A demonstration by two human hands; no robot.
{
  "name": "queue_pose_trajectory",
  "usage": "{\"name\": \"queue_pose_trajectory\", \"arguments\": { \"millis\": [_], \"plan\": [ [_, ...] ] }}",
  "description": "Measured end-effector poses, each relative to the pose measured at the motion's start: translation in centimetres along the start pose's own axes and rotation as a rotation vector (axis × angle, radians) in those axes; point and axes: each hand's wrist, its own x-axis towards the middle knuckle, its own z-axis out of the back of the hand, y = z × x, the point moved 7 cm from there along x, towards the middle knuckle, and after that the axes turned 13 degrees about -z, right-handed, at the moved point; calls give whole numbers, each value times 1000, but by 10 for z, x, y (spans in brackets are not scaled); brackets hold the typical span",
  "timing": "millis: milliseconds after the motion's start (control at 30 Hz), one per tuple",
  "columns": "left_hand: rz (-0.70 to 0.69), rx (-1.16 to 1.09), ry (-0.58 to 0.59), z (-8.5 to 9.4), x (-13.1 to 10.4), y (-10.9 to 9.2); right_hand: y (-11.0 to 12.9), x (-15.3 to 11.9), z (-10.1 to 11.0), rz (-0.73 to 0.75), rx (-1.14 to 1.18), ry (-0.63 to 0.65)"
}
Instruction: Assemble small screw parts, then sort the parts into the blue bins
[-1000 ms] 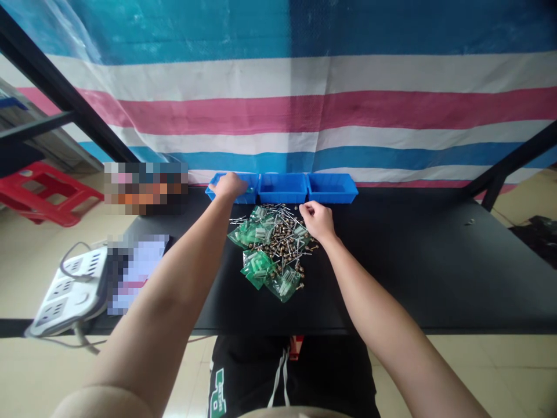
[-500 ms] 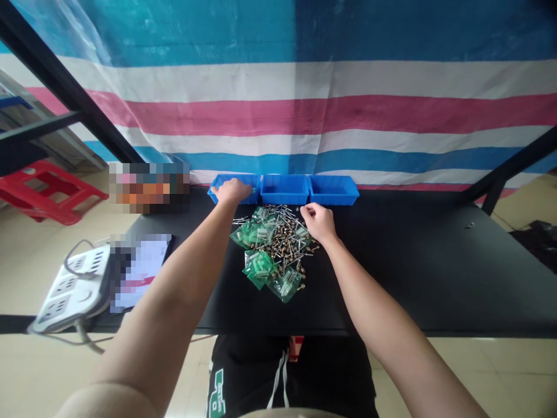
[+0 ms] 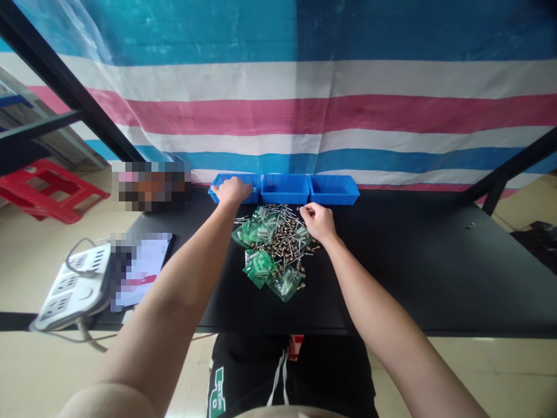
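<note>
My left hand (image 3: 232,190) is over the left blue bin (image 3: 248,179), palm down, with its fingers spread toward opposite sides. A small greenish bit shows beside its right edge; the fingertips are partly hidden. My right hand (image 3: 318,220) is at the far right edge of a heap of metal fasteners (image 3: 285,241) with thin shanks and brownish heads. Its fingers are pinched together, and whatever lies between them is too small to name. Green plastic bags (image 3: 261,267) of pale, short pieces lie among and in front of the fasteners.
The middle bin (image 3: 285,188) and right bin (image 3: 334,190) continue the row along the black table's (image 3: 413,261) back. A power strip (image 3: 72,284) and a partly blurred tablet (image 3: 145,273) lie left. Small pieces (image 3: 470,225) sit far right. A red stool (image 3: 47,188) stands beyond.
</note>
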Motion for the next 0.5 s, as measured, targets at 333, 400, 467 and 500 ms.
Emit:
{"name": "queue_pose_trajectory", "arguments": {
  "millis": [333,400,467,500],
  "plan": [
    [-138,47,-375,32,-50,-27,22,-13,0,105,-273,29],
    [-184,9,-393,30,-63,-31,23,-15,-5,127,-319,66],
    [-227,-31,-386,24,-75,-34,23,-17,-10,144,-354,101],
    [-248,-53,-375,21,-80,-36,22,-17,-12,148,-365,116]
  ]
}}
